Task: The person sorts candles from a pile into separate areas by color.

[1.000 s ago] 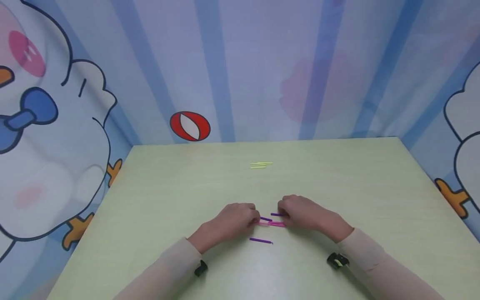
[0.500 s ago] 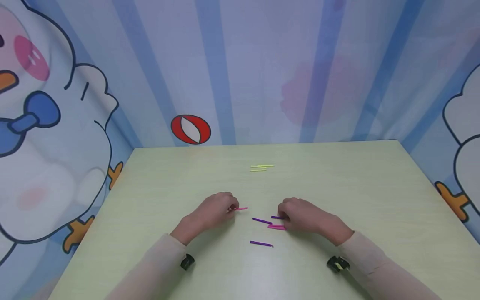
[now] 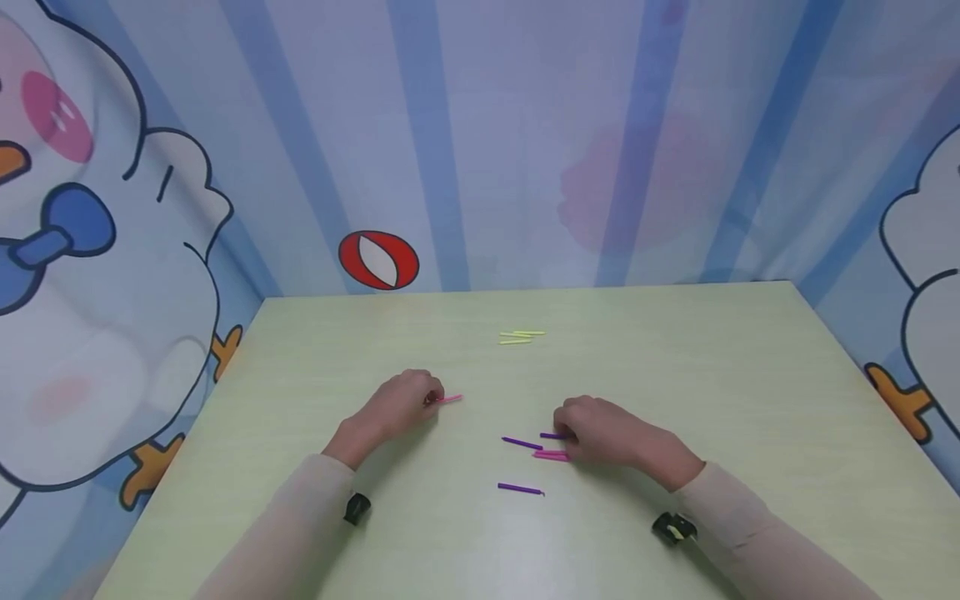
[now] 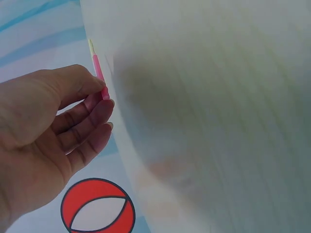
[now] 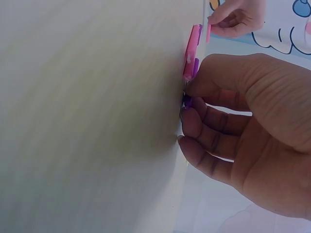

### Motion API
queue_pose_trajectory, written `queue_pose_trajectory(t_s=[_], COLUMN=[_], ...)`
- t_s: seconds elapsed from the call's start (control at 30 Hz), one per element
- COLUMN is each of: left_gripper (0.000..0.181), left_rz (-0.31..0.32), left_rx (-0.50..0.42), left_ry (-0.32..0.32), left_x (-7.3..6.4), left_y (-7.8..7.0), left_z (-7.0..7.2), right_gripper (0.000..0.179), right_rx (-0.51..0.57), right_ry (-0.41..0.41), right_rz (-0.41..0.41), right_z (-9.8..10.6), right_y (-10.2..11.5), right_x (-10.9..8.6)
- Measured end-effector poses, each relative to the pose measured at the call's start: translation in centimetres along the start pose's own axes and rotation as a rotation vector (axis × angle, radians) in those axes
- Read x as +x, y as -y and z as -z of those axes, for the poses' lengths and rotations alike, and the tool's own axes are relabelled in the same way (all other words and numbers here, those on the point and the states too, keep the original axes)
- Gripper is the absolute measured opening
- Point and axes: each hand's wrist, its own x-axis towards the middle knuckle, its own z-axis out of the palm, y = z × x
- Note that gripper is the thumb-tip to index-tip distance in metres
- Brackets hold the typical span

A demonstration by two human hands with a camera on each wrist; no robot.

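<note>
My left hand (image 3: pixel 401 406) pinches a slim pink candle (image 4: pixel 99 70) between thumb and fingertips, left of the middle of the table. One end of that candle sticks out to the right in the head view. Farther right, my right hand (image 3: pixel 609 431) rests low at the tabletop, its thumb and fingertips around the end of a purple candle (image 3: pixel 552 436). Against that hand lie pink candles (image 3: pixel 551 455), partly hidden by it. Another purple candle (image 3: pixel 521 442) lies just left of these. Nearer the person is a third purple candle (image 3: pixel 520 488) with a small wick-like tip.
Several thin yellow sticks (image 3: pixel 522 337) lie together toward the back of the pale table (image 3: pixel 675 350). A printed cloth backdrop (image 3: pixel 510 150) with cartoon figures rises behind the table and along both sides.
My left hand has drawn one pink candle away from the group, moving left and toward the back of the table. The right hand has stayed in place by the other candles.
</note>
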Motion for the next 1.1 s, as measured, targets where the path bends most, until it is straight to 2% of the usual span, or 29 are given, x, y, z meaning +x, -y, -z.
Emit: queue_pose_trajectory(t_s=[0.27, 0.57, 0.83, 1.1], left_gripper=[0.011, 0.009, 0.02, 0.021], left_rz=[0.034, 0.066, 0.106, 0.106], left_rx=[-0.002, 0.025, 0.014, 0.025], left_ry=[0.004, -0.02, -0.053, -0.052], left_x=[0.3, 0.9, 1.1, 1.1], left_y=[1.3, 2.4, 2.7, 2.6], left_z=[0.4, 0.4, 0.4, 0.4], right_gripper=[0.006, 0.006, 0.006, 0.006], right_rx=[-0.004, -0.003, -0.002, -0.001], right_ry=[0.004, 0.001, -0.003, -0.004], right_rz=[0.0, 0.007, 0.004, -0.002], right_z=[0.0, 0.4, 0.3, 0.0], right_y=[0.0, 0.5, 0.3, 0.0], right_x=[0.0, -0.1, -0.2, -0.2])
